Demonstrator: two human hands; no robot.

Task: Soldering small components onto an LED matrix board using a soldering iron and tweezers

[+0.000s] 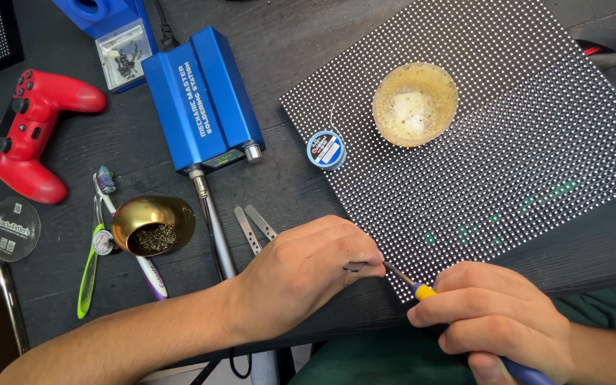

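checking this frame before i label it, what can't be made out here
- Iron tip, head view: its contact point on the panel is hidden by the left hand.
- Left hand's tool: mostly covered by fingers.
- Iron handle: cut off by the bottom edge, wrapped by the right hand.
- Tray contents: too small.

One head-worn view here, looking almost straight down from close above onto a dark table (301,178). Both forearms enter from the bottom edge, so the fingers (365,265) sit low in frame; beyond them the table stretches to the top edge, cropped on every side.
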